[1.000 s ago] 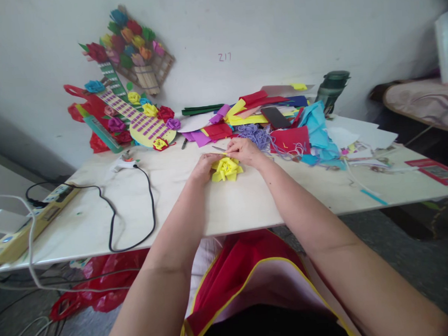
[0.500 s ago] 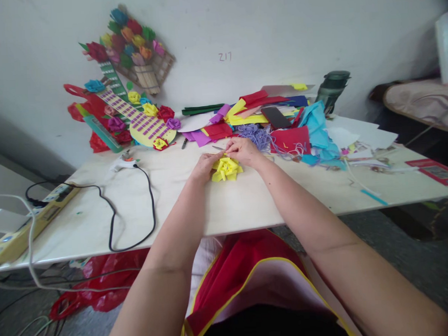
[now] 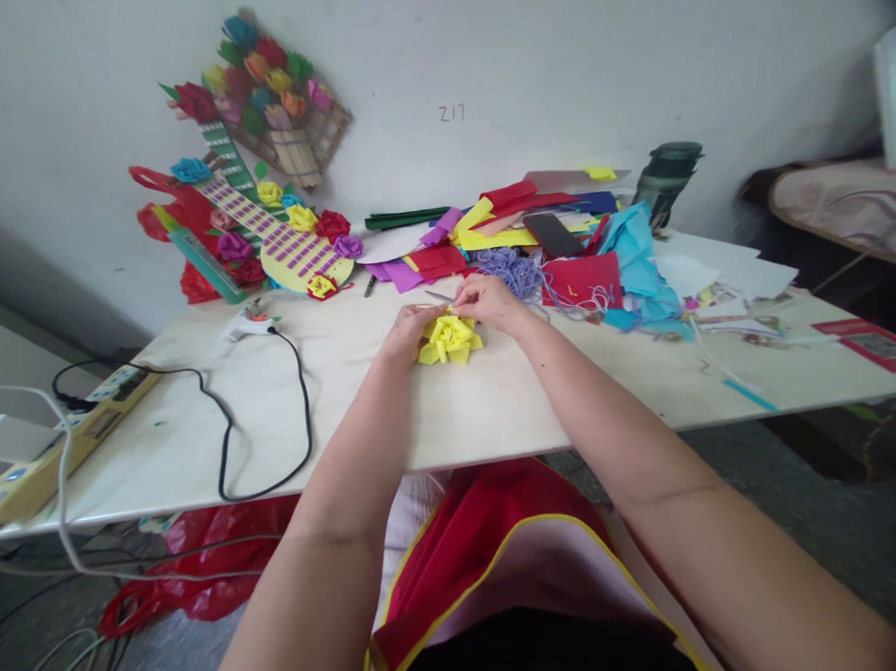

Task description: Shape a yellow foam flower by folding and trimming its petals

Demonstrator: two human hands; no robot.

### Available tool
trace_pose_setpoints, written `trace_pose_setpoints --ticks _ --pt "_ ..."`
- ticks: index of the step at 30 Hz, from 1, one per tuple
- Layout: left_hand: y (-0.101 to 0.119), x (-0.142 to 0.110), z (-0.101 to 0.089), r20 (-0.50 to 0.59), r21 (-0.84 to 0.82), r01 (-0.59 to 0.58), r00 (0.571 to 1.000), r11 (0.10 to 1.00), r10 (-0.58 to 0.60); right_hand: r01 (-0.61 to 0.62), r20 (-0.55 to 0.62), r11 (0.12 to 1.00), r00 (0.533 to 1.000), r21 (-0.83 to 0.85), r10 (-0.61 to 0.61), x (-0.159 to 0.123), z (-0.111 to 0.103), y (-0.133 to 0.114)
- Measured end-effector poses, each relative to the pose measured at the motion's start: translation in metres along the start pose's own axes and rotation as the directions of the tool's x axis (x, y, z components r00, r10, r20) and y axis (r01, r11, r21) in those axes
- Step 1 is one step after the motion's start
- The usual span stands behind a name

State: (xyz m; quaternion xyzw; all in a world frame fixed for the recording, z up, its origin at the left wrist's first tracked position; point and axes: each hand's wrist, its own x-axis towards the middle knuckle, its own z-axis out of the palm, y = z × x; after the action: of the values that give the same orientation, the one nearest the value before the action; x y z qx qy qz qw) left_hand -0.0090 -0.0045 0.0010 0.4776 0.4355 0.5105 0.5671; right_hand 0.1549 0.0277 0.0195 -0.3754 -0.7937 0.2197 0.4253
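A yellow crepe-paper flower [image 3: 448, 343] sits at the middle of the table, petals spread. My left hand [image 3: 409, 328] is closed on its left and far edge. With thumb and fingers pinched, my right hand [image 3: 489, 301] holds its far right edge; the exact bit of paper in the pinch is hidden. Just beyond the fingertips is a thin grey metal tool [image 3: 437, 296], partly covered, so its kind cannot be made out. Purple yarn [image 3: 509, 270] lies tangled past my right hand.
A guitar-shaped board with paper flowers [image 3: 294, 268] leans at the back left. A black cord [image 3: 307, 423] loops from a small white device [image 3: 248, 326]; a power strip [image 3: 85, 435] lies left. Coloured paper [image 3: 488, 235], a phone [image 3: 553, 236] and a green bottle [image 3: 665, 179] are at the back.
The flower has shifted slightly left and turned a little between my hands. Both hands keep nearly the same place and grip.
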Motion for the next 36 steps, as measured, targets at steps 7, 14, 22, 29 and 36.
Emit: trace_pose_setpoints --ticks 7,14,22,29,36 --pt "-0.001 0.002 -0.003 0.023 0.009 -0.006 1.0 1.0 0.006 0.018 0.059 0.995 0.998 0.099 -0.024 -0.003 -0.005 -0.002" --pt "0.002 0.0 -0.002 0.061 -0.013 0.004 0.998 1.0 -0.003 0.037 0.148 0.998 0.988 -0.044 -0.031 0.0 -0.007 0.004" --pt "0.001 0.0 -0.002 0.04 -0.033 0.013 0.999 0.999 -0.012 0.134 0.205 0.977 0.974 -0.165 -0.099 0.001 -0.006 0.009" --pt "-0.004 0.005 -0.005 0.054 -0.06 0.045 0.998 0.997 -0.042 0.159 0.167 0.957 0.979 -0.244 -0.119 -0.004 -0.008 -0.001" --pt "-0.006 0.008 -0.005 0.034 -0.072 0.025 0.999 0.997 -0.023 0.157 0.104 0.964 0.985 -0.213 -0.137 -0.004 -0.006 0.0"
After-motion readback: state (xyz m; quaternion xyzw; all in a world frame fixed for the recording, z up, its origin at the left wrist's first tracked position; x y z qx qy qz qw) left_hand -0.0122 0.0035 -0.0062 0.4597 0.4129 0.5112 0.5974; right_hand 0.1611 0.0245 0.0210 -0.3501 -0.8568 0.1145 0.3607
